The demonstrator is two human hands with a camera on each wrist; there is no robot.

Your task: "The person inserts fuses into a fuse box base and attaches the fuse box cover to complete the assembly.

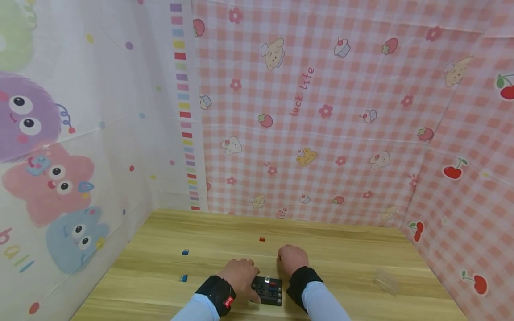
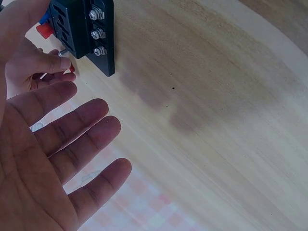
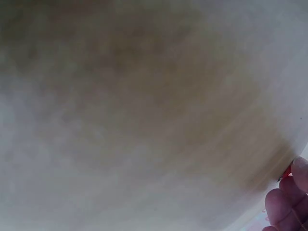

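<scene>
A black fuse block (image 1: pixel 267 292) with a row of screw terminals (image 2: pixel 98 33) rests on the wooden table. A red blade fuse (image 2: pixel 44 31) and a blue one (image 2: pixel 45 18) sit in it. My left hand (image 1: pixel 241 278) is at the block's left side, its thumb against the block and its four fingers (image 2: pixel 89 142) straight and spread. Just beyond the block's far right corner, my right hand (image 1: pixel 293 258) pinches a small red blade fuse (image 3: pixel 287 171) between thumb and fingertips; most of that fuse is hidden by the fingers.
Two blue blade fuses (image 1: pixel 185 252) lie apart on the left of the table (image 1: pixel 341 254). A red fuse (image 1: pixel 262 239) lies farther back in the middle. On the right is a clear plastic cover (image 1: pixel 386 281). Printed cloth walls (image 1: pixel 321 133) enclose the back and sides.
</scene>
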